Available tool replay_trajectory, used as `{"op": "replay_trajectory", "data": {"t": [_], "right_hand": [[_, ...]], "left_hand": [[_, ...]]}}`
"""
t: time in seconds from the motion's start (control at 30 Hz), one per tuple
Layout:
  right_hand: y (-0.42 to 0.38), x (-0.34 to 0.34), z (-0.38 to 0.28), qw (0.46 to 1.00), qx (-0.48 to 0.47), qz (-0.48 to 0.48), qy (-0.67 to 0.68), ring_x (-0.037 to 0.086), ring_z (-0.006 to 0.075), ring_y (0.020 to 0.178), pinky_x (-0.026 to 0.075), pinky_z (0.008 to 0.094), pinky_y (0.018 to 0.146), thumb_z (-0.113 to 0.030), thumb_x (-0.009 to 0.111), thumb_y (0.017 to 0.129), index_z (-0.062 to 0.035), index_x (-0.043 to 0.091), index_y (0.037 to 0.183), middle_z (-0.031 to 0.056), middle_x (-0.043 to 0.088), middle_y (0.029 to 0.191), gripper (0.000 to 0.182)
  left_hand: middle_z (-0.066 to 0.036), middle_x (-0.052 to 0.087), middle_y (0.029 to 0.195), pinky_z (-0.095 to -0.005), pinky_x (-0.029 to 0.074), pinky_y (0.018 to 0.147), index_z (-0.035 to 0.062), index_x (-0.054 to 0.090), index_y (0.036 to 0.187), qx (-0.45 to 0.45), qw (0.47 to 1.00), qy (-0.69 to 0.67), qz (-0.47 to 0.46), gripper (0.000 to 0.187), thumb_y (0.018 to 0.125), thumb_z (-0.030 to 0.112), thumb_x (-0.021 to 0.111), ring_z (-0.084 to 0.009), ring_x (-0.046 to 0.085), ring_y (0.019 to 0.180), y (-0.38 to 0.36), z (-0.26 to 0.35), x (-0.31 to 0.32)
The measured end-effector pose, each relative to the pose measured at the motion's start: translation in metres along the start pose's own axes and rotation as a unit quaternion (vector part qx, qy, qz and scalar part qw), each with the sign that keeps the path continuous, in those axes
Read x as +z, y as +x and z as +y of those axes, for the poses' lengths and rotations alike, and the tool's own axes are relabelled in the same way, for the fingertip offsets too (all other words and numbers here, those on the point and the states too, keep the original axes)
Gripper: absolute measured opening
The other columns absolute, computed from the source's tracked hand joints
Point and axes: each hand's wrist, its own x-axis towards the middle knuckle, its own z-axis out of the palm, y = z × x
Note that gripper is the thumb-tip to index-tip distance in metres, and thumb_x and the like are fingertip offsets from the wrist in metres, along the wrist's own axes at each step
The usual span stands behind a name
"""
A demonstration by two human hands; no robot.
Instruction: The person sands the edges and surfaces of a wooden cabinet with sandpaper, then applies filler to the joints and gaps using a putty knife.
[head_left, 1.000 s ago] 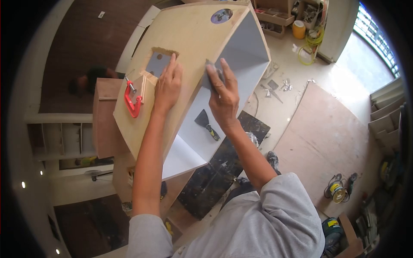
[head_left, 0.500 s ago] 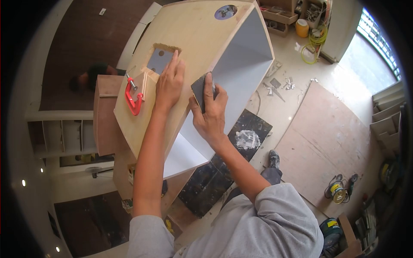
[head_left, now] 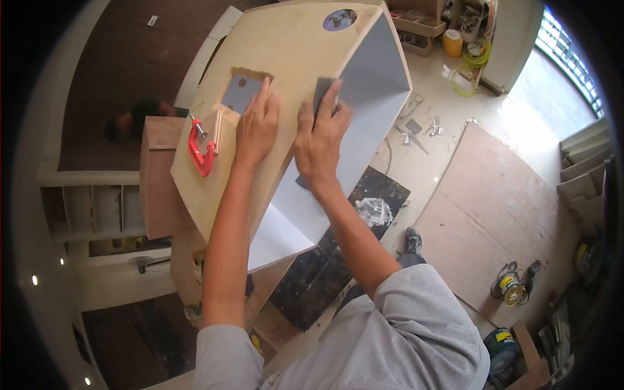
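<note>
1 wooden cabinet [head_left: 296, 58] lies under 2 hands: the left hand [head_left: 257, 130], open, rests flat beside the cabinet's 1 square cutout [head_left: 238, 94]; the right hand [head_left: 320, 140] grips 1 grey block [head_left: 324, 92] at the cabinet's long edge. On the cabinet's left part sits 1 red clamp [head_left: 208, 159], and near its far end is 1 round hole [head_left: 340, 20]. Inside the cabinet, the right wrist mostly hides 1 dark thing [head_left: 301, 182]. Right of the cabinet lies 1 large board [head_left: 487, 221]
</note>
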Motion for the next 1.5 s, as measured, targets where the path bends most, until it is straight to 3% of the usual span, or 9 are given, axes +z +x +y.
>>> {"op": "replay_trajectory", "data": {"t": [0.13, 0.33, 0.5, 0.73, 0.87, 1.07, 1.23, 1.37, 1.5], "right_hand": [[-0.068, 0.005, 0.006, 0.997, -0.03, -0.038, -0.062, 0.048, 0.0511, 0.12, 0.041, 0.0594, 0.11, -0.028, 0.061, 0.11, 0.0024, 0.017, 0.173, 0.038, 0.044, 0.136, 0.083], [0.016, -0.007, -0.006, 0.998, 0.058, -0.013, 0.024, 0.049, 0.0497, 0.12, 0.043, 0.0547, 0.108, -0.028, 0.063, 0.109, 0.0018, 0.019, 0.173, 0.037, 0.046, 0.133, 0.082], [-0.076, -0.002, -0.003, 0.997, -0.035, -0.056, -0.036, 0.05, 0.0476, 0.121, 0.045, 0.0526, 0.107, -0.026, 0.064, 0.109, 0.0008, 0.018, 0.173, 0.0356, 0.048, 0.132, 0.083], [0.011, -0.011, -0.01, 0.999, 0.04, -0.015, 0.03, 0.05, 0.0484, 0.118, 0.045, 0.051, 0.106, -0.03, 0.063, 0.11, 0.0027, 0.022, 0.171, 0.0353, 0.047, 0.131, 0.081], [-0.063, -0.009, 0.0, 0.995, -0.06, -0.066, -0.044, 0.051, 0.0484, 0.118, 0.047, 0.0518, 0.103, -0.029, 0.062, 0.11, -0.0007, 0.015, 0.174, 0.0345, 0.048, 0.132, 0.084], [0.005, -0.013, -0.007, 0.999, 0.026, -0.026, -0.023, 0.053, 0.0465, 0.116, 0.049, 0.0486, 0.101, -0.031, 0.063, 0.111, -0.0012, 0.016, 0.174, 0.0341, 0.049, 0.131, 0.084], [-0.071, -0.009, 0.013, 0.993, -0.069, -0.069, -0.06, 0.052, 0.0477, 0.115, 0.048, 0.0523, 0.099, -0.031, 0.065, 0.109, -0.0008, 0.02, 0.173, 0.0368, 0.048, 0.13, 0.084], [0.002, -0.014, -0.007, 0.999, 0.013, -0.04, -0.013, 0.052, 0.0461, 0.113, 0.048, 0.0536, 0.099, -0.027, 0.067, 0.107, -0.001, 0.02, 0.174, 0.0353, 0.049, 0.129, 0.086], [-0.051, -0.013, 0.002, 0.991, -0.095, -0.052, -0.083, 0.052, 0.0466, 0.111, 0.047, 0.0531, 0.101, -0.024, 0.068, 0.106, 0.0007, 0.02, 0.173, 0.0337, 0.049, 0.126, 0.086]], "left_hand": [[-0.025, 0.052, 0.162, -0.0469, 0.037, 0.123, 0.0067, 0.043, 0.166, 0.006, 1.0, 0.006, 0.004, 0.068, 0.112, 0.048, 0.041, -0.0437, 0.048, 0.15, 0.003, -0.003, 0.001], [-0.024, 0.051, 0.163, -0.0464, 0.035, 0.125, 0.0074, 0.041, 0.167, -0.01, 1.0, -0.002, -0.014, 0.068, 0.112, 0.048, 0.04, -0.0421, 0.045, 0.153, -0.001, 0.004, -0.004], [-0.025, 0.053, 0.161, -0.0468, 0.036, 0.124, 0.0065, 0.042, 0.167, 0.007, 1.0, 0.005, 0.002, 0.067, 0.112, 0.046, 0.04, -0.0435, 0.047, 0.15, 0.002, 0.001, 0.0], [-0.026, 0.053, 0.161, -0.0475, 0.037, 0.124, 0.0068, 0.041, 0.167, 0.005, 1.0, 0.006, 0.0, 0.068, 0.112, 0.047, 0.04, -0.0435, 0.047, 0.15, 0.0, 0.002, 0.0], [-0.026, 0.055, 0.158, -0.048, 0.039, 0.122, 0.0075, 0.042, 0.167, -0.002, 1.0, 0.022, 0.001, 0.067, 0.112, 0.046, 0.04, -0.0447, 0.05, 0.146, 0.002, 0.002, 0.001], [-0.026, 0.056, 0.158, -0.0485, 0.037, 0.122, 0.0095, 0.041, 0.168, 0.004, 1.0, 0.016, 0.002, 0.067, 0.112, 0.048, 0.04, -0.0447, 0.05, 0.146, -0.001, -0.002, 0.001], [-0.026, 0.057, 0.156, -0.0493, 0.039, 0.122, 0.0094, 0.041, 0.168, -0.005, 1.0, 0.022, 0.008, 0.067, 0.113, 0.047, 0.04, -0.0457, 0.051, 0.145, 0.001, -0.001, 0.002], [-0.027, 0.056, 0.157, -0.0491, 0.038, 0.122, 0.0101, 0.041, 0.168, 0.009, 1.0, 0.015, 0.0, 0.067, 0.113, 0.047, 0.04, -0.0463, 0.05, 0.146, -0.002, -0.005, 0.002], [-0.027, 0.057, 0.156, -0.0495, 0.039, 0.122, 0.0103, 0.041, 0.168, 0.003, 1.0, 0.022, 0.008, 0.066, 0.113, 0.047, 0.04, -0.0463, 0.051, 0.145, 0.002, 0.0, 0.0]]}}
